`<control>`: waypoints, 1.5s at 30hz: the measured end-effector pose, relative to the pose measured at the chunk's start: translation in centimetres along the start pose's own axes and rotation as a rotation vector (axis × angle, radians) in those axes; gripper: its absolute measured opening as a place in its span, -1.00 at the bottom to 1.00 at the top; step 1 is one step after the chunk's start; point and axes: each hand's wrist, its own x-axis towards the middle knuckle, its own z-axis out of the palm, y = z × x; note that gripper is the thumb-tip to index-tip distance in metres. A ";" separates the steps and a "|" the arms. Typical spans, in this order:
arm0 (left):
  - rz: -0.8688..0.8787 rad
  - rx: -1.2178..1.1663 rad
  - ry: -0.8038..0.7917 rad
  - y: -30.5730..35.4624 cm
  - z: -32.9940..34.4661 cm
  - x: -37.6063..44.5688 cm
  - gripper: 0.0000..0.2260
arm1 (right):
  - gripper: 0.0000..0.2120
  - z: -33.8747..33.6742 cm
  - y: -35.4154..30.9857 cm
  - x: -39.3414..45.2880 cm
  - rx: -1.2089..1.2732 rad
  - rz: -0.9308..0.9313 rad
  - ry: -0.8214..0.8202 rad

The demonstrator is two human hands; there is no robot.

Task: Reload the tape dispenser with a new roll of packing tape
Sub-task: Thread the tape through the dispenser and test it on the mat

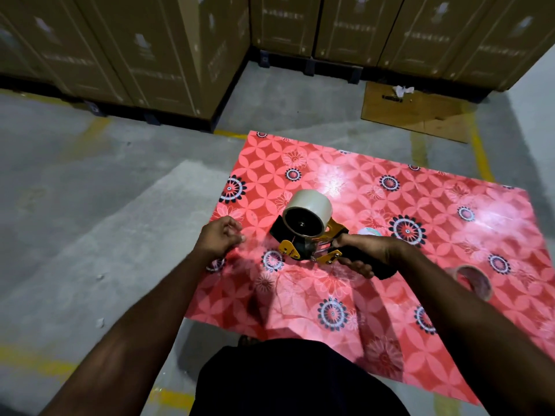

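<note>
Right hand point(365, 250) gripping tape dispenser point(312, 244) handle, left hand point(220, 235) loosely curled, empty

Your right grip point(365, 250) covered most of the dispenser's black handle point(381, 270), so only its butt end showed. A pale round object point(370, 232) at two o'clock of the dispenser was mostly hidden behind your wrist; you couldn't tell what it was. Your left grip point(220, 235) was curled, its fingertips blurred, so anything pinched there was unreadable. The printing on the cartons point(150, 55) at twelve o'clock was too blurred to read. The patterned tabletop point(450, 205) ran off the right edge.
</note>
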 end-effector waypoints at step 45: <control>0.486 0.983 -0.118 -3.5 5.9 -3.0 -0.41 | -0.53 1.3 -2.4 1.4 -0.146 0.096 0.076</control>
